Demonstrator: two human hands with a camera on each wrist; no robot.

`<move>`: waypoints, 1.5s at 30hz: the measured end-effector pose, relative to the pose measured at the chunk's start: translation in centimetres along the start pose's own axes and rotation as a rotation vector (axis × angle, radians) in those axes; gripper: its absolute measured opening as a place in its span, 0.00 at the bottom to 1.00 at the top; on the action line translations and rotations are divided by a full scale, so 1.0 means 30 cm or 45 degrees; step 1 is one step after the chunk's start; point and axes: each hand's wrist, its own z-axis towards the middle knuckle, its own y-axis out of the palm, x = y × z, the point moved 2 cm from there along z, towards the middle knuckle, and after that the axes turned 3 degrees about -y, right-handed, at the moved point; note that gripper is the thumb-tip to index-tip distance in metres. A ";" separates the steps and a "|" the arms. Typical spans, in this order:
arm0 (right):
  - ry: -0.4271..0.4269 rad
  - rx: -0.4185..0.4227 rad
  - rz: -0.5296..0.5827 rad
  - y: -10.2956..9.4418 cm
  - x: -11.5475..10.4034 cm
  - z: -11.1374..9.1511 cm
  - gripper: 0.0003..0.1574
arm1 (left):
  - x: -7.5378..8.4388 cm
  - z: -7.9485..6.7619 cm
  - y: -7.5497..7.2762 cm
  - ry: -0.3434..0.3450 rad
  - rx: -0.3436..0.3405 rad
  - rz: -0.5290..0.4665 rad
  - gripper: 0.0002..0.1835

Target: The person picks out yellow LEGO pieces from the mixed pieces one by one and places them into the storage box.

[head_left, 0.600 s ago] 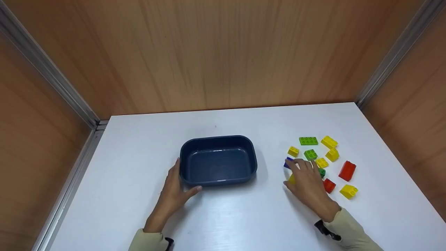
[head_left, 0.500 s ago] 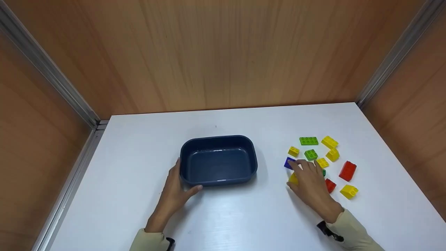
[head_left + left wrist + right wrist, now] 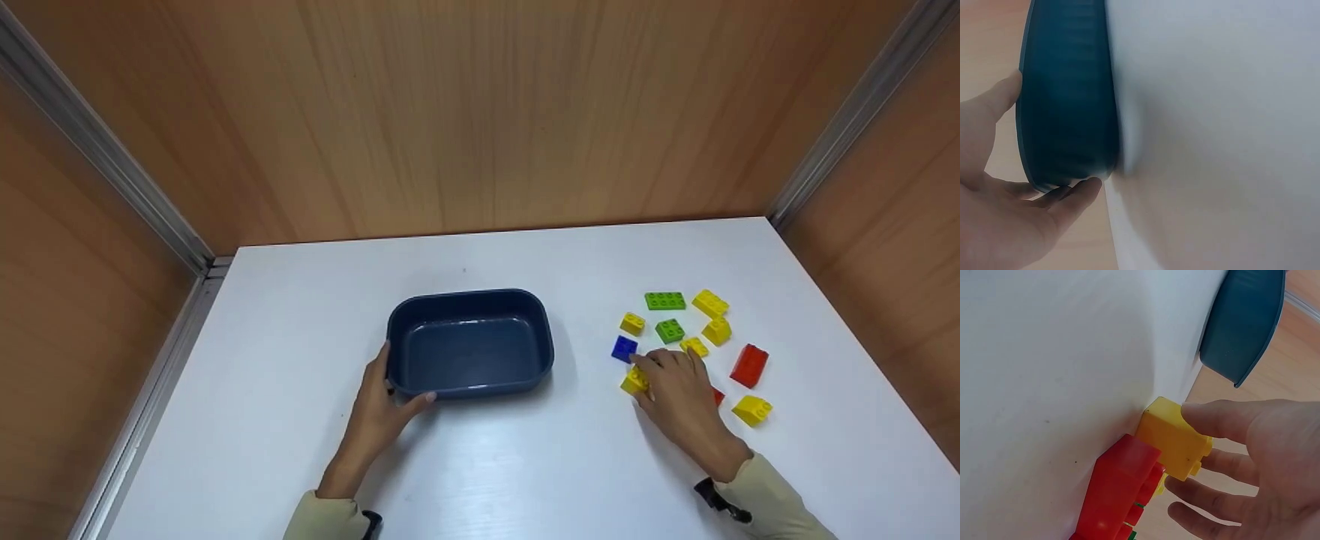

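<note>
In the head view a dark blue dish [image 3: 471,390] stands mid-table, and my left hand [image 3: 376,412] holds its near left corner. The left wrist view has the thumb on the long rim and the fingers bent against the end wall of the dish [image 3: 1067,101]. My right hand [image 3: 684,394] hovers over the toy bricks, fingers loosely bent. A yellow brick [image 3: 634,380] lies by its thumb and index finger; the right wrist view has the thumb tip overlapping this yellow brick [image 3: 1168,433]. Close to the index fingertip is a blue brick [image 3: 624,349]. Contact is unclear.
Yellow brick [image 3: 633,324], green brick [image 3: 670,331], long green brick [image 3: 665,301], large red brick [image 3: 749,366] and several more yellow ones lie around the right hand. A partly covered red brick [image 3: 718,396] sits beside it. Wood panels [image 3: 480,112] wall the white table [image 3: 480,472].
My right hand has shifted right, uncovering the blue brick and more of the near yellow brick. It now hides the dark green brick. My left hand and the dish stay almost unchanged.
</note>
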 end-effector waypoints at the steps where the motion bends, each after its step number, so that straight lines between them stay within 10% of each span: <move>1: 0.000 -0.003 0.000 -0.001 0.001 0.000 0.36 | 0.001 0.001 0.000 -0.001 0.001 -0.007 0.56; 45: -0.073 0.090 0.073 -0.075 -0.055 0.044 0.34 | 0.004 0.010 0.001 -0.072 0.054 -0.040 0.56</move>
